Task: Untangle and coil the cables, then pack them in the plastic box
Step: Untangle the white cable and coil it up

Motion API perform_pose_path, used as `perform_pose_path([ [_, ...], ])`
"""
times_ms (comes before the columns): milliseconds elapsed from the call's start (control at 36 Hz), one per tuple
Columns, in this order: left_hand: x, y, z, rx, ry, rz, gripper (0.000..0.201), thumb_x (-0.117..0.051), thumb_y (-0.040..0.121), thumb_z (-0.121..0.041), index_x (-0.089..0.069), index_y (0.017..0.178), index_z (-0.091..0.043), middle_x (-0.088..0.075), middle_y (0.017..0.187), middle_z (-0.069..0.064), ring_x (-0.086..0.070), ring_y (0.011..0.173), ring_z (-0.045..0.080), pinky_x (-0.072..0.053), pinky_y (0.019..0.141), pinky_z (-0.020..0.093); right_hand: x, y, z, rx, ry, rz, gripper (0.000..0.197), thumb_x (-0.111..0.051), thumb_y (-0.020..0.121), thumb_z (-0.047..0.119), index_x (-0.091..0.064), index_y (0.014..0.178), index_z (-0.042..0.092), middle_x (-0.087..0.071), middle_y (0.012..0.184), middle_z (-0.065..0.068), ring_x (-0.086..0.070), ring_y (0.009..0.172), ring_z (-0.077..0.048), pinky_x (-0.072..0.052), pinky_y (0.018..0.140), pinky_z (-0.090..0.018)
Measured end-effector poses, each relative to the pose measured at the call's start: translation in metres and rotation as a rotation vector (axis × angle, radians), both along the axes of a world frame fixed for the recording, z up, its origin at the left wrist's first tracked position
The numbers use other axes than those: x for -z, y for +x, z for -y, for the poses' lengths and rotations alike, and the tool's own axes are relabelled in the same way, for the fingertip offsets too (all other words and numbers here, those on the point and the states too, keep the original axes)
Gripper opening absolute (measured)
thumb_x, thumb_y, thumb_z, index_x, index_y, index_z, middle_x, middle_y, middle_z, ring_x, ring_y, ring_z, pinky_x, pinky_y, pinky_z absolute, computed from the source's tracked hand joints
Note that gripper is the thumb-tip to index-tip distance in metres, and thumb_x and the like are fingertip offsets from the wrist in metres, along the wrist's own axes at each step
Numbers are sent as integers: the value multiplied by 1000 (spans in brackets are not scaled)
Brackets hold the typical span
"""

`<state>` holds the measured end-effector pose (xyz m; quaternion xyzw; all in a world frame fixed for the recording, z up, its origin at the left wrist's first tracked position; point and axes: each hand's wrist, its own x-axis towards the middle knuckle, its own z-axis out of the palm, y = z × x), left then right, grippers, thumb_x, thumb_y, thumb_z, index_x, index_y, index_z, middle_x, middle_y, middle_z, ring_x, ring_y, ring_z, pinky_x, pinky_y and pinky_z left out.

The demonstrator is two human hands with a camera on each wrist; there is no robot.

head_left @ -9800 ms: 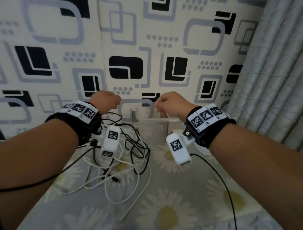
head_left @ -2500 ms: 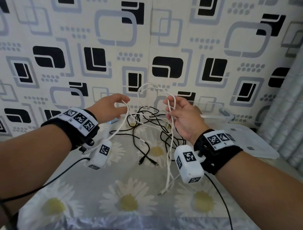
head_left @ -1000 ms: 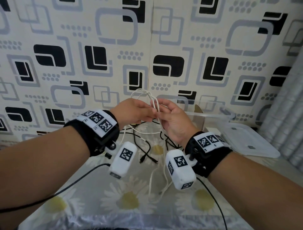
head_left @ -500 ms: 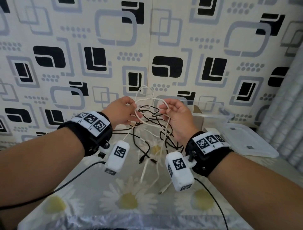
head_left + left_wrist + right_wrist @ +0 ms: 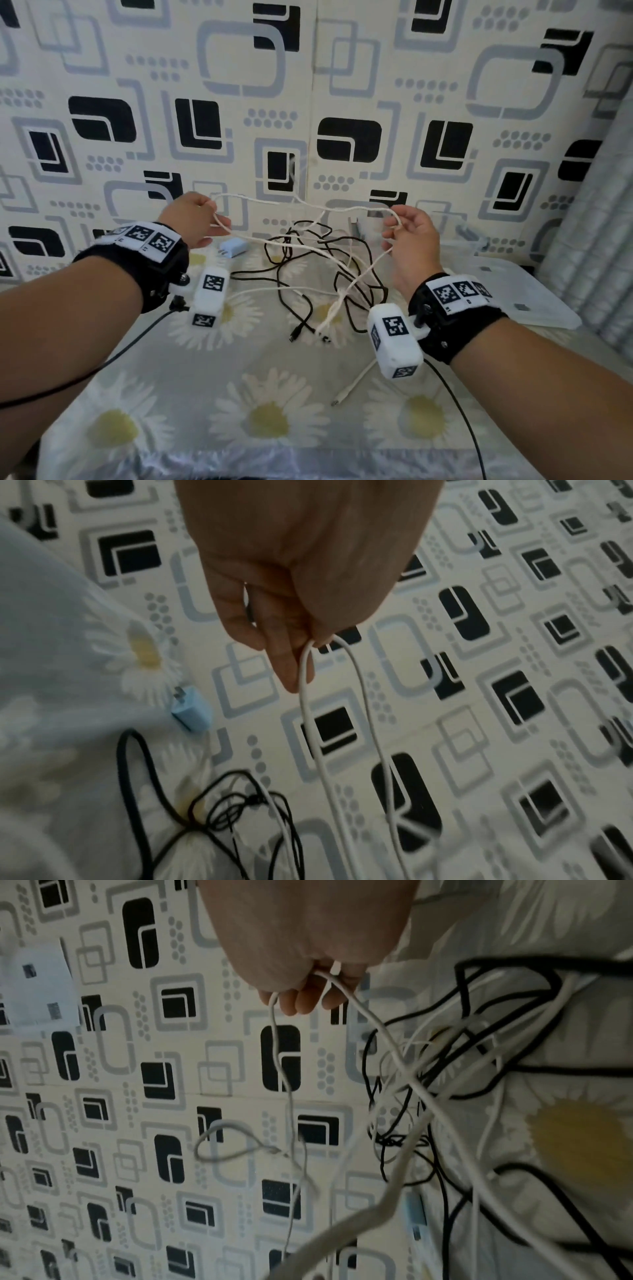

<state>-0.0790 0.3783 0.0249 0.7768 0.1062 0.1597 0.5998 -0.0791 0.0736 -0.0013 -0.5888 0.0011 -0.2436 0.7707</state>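
Note:
A white cable [image 5: 301, 205] is stretched in the air between my hands above the table. My left hand [image 5: 197, 221] pinches a loop of it [image 5: 337, 723] at the left, and my right hand [image 5: 407, 229] pinches another bend [image 5: 308, 988] at the right. More white strands hang down into a tangle of black cables [image 5: 329, 270] lying on the daisy-print cloth. One white plug end [image 5: 337, 401] lies near the front. The clear plastic box [image 5: 466, 240] stands behind my right hand, mostly hidden.
A small light-blue charger plug [image 5: 233, 248] lies by the wall behind my left hand. The box's clear lid [image 5: 527, 294] lies flat at the right, next to a grey curtain [image 5: 596, 212]. Patterned wall panels close off the back.
My hands have moved apart, pulling the white cable out into a long span where it was bunched between them. The white strands have lifted partly out of the black tangle.

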Motion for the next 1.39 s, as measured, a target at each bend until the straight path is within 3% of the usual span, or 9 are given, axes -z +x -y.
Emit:
perform_pose_path([
  [111,-4,-1,-21,-67,-124,-40,25,-32,105,-21,-44,84,-21,-69,58,-4,-63,70,11,-35,61,25,3,9,20,67,42,-32,49,-32,87,-18,-60,88,22,-60,79,2,-50,58,-8,-41,54,-21],
  [333,6,4,-48,-199,-34,-13,23,-40,102,-17,-47,81,-24,-64,81,2,-61,62,14,-45,60,27,20,16,33,310,4,-110,46,-38,83,-12,-57,80,29,-65,80,9,-62,85,-13,-52,93,-35],
  [444,10,5,-56,-224,-10,-12,24,-41,102,-18,-47,80,-23,-62,79,1,-59,62,14,-44,59,28,26,18,42,397,-37,-121,42,-42,82,-9,-57,77,30,-65,77,11,-64,84,-17,-55,87,-36],
  [639,16,9,-76,-274,28,15,11,-41,102,-19,-50,97,-16,-63,82,5,-58,41,6,-42,56,26,26,12,73,456,-64,-114,44,-33,84,-12,-59,85,24,-59,78,9,-53,73,-4,-38,65,-11],
  [778,10,10,-83,-243,-2,-41,23,-33,104,-15,-46,86,-9,-67,100,12,-64,70,26,-38,37,16,36,14,98,539,-59,-133,42,-34,83,-10,-56,78,26,-56,75,9,-52,72,-8,-43,71,-16],
  [917,17,12,-82,-251,36,16,16,-40,103,-12,-48,90,-11,-60,42,-16,-59,39,0,-42,35,11,52,12,127,588,-90,-197,34,-40,87,-4,-53,80,26,-64,85,1,-57,79,-14,-47,87,-31],
  [1083,22,24,-104,-283,-10,-22,31,-38,103,-9,-44,76,-23,-59,43,-20,-59,42,-2,-48,42,14,63,-2,162,482,-166,-303,28,-49,91,1,-57,116,10,-56,127,-28,-56,115,-44,-48,93,-48],
  [1250,15,19,-87,-276,11,37,33,-34,105,-14,-43,74,-21,-57,40,-20,-58,39,-3,-45,38,10,67,-1,160,461,-342,-446,31,-50,91,3,-61,120,5,-61,124,-21,-58,114,-39,-48,91,-38],
  [1389,-6,11,-51,-190,9,203,21,-39,102,-18,-48,83,-19,-62,46,-14,-59,40,-2,-37,33,8,56,-10,138,555,-580,-529,27,-47,89,16,-61,109,27,-59,116,-1,-54,105,-34,-36,94,-35],
])
